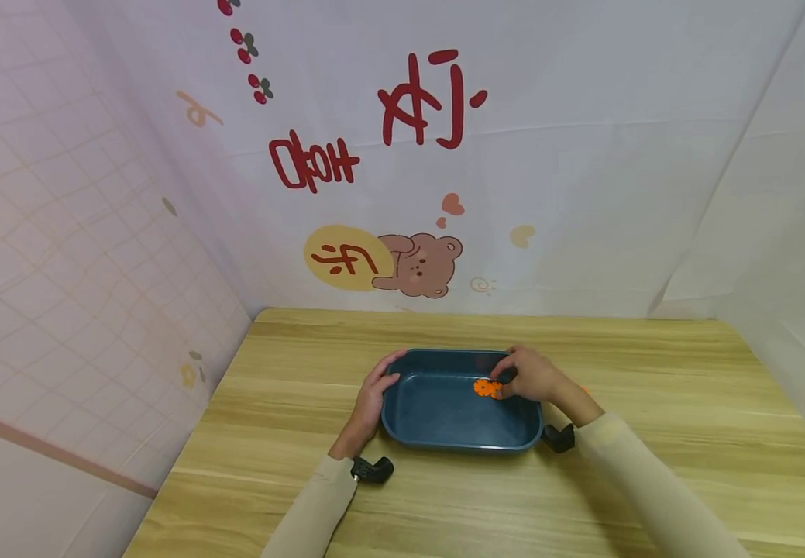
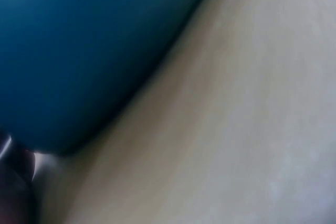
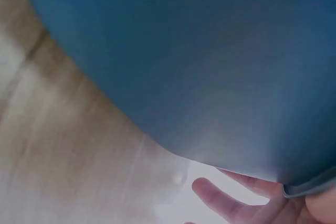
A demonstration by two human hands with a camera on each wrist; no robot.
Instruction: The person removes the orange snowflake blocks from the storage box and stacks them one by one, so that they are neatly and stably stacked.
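A dark blue rectangular basin [image 1: 444, 418] stands on the wooden table. At its left end my left hand [image 1: 367, 399] grips the rim, the thumb lapping over the edge and the fingers along the outside. Over the far right corner, my right hand [image 1: 531, 376] reaches inside. Its thumb and index finger pinch orange notched discs [image 1: 483, 387], partly covered by the thumb. The left wrist view has the blurred outer wall of the basin [image 2: 79, 51]. In the right wrist view, fingers [image 3: 220, 200] of the right hand show beside the basin [image 3: 184, 77].
A small orange bit [image 1: 586, 390] peeks out behind the right wrist. The wooden table [image 1: 688, 434] extends around the basin to a printed cloth backdrop [image 1: 583, 170] behind. Black wrist cameras [image 1: 374, 470] hang under both wrists, the right one close to the basin's side.
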